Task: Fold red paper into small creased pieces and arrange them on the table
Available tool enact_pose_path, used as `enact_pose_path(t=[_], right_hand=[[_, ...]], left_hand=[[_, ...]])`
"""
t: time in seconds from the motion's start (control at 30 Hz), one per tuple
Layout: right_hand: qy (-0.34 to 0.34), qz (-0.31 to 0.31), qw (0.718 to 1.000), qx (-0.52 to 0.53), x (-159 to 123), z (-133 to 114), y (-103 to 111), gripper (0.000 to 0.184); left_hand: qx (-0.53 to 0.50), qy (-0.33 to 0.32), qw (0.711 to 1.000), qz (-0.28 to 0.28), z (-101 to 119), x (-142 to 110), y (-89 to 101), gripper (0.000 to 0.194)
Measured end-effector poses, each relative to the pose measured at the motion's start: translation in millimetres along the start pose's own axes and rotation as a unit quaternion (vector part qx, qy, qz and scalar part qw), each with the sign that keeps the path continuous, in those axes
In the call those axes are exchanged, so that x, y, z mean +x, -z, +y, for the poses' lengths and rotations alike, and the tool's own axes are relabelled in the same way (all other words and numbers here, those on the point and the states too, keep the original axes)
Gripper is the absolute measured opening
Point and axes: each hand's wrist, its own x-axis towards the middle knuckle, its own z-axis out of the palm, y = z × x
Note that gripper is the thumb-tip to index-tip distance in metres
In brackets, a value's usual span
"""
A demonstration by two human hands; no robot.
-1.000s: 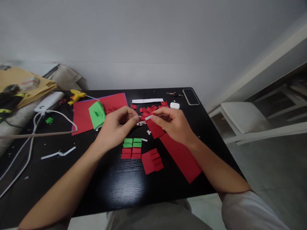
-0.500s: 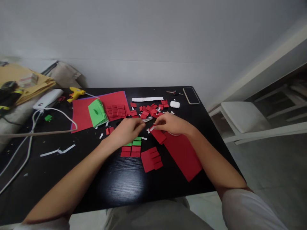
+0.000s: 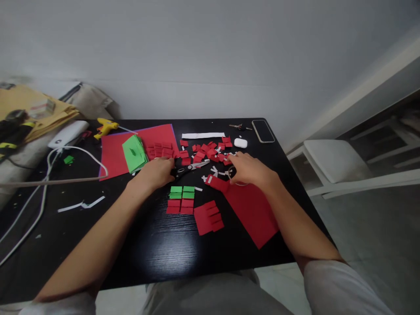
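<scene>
My left hand [image 3: 157,172] is low over the table beside the scissors [image 3: 197,166], thumb and forefinger apart; its palm side is hidden. Red folded paper pieces [image 3: 160,149] lie just beyond it. My right hand [image 3: 251,168] reaches over a clear ring like a tape roll [image 3: 231,172], fingers spread near a pile of small red paper pieces [image 3: 210,151]. A folded red paper strip [image 3: 218,183] with a white strip on its end lies left of that hand. In front are green folded pieces [image 3: 182,192], red folded pieces [image 3: 180,207] and a red paper square [image 3: 202,221].
A long red paper sheet [image 3: 252,214] lies under my right forearm. A green paper stack [image 3: 134,154] rests on a red sheet [image 3: 111,151], near a yellow glue gun [image 3: 106,127]. White cables [image 3: 42,192] cross the left. A phone [image 3: 263,131] and white case [image 3: 240,143] sit back right.
My left hand has moved left, off the scissors area. My right hand has let go of the red strip with the white piece and shifted right, over the clear ring.
</scene>
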Motion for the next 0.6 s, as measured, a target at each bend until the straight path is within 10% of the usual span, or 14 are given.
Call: enact_pose_path(t=[0.37,0.6], right_hand=[[0.0,-0.01,1.0,-0.002,1,6,3,0.045],[0.205,0.139,0.925,0.288,-13,18,27,0.049]], left_hand=[[0.01,-0.052,0.998,-0.028,-5,0,10.2,0.021],[-0.053,-0.018,0.998,0.016,-9,-31,35.7,0.02]])
